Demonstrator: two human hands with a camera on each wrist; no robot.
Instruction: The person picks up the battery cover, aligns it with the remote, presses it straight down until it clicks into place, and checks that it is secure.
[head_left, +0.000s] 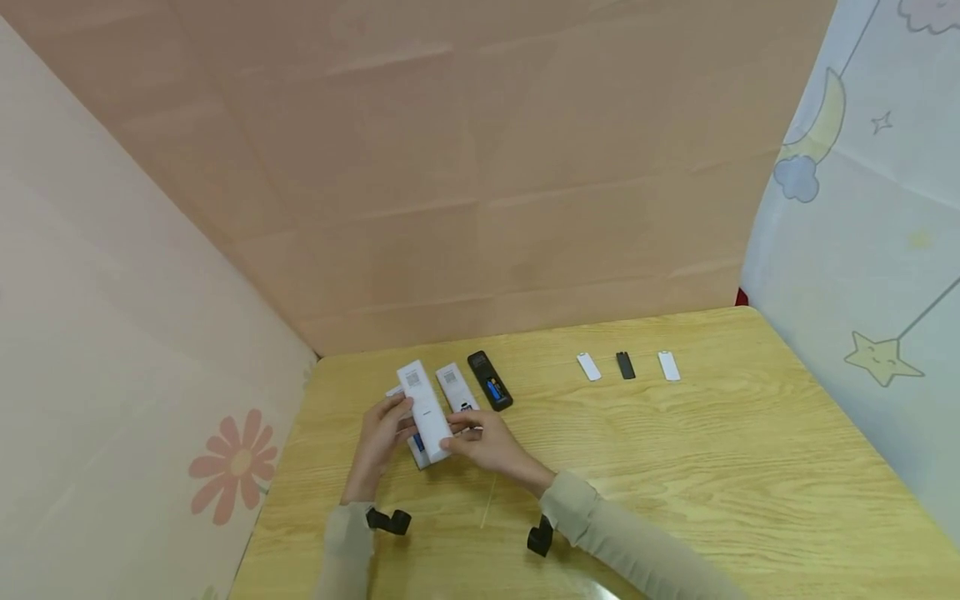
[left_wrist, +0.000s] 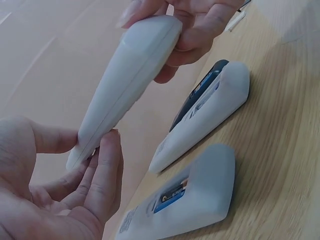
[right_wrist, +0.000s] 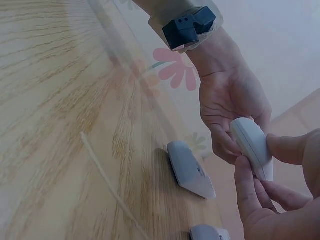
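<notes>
Both hands hold a white remote control [head_left: 426, 410] up over the table, its back with a printed code facing the head camera. My left hand [head_left: 380, 437] pinches one end between thumb and fingers, as the left wrist view shows. The other end is pinched by my right hand [head_left: 487, 443]. Below lies a second white remote [left_wrist: 200, 200] with its battery compartment uncovered and batteries visible; the held remote partly covers it in the head view. Beside it rest a third white remote [head_left: 453, 383] and a black remote [head_left: 483, 373], both with uncovered compartments.
Towards the back right of the wooden table [head_left: 675, 467] lie a white battery cover [head_left: 588, 367], a black cover [head_left: 626, 365] and another white cover [head_left: 669, 365] in a row. A thin pale strip [head_left: 488, 502] lies near the right forearm. Fabric walls enclose the table.
</notes>
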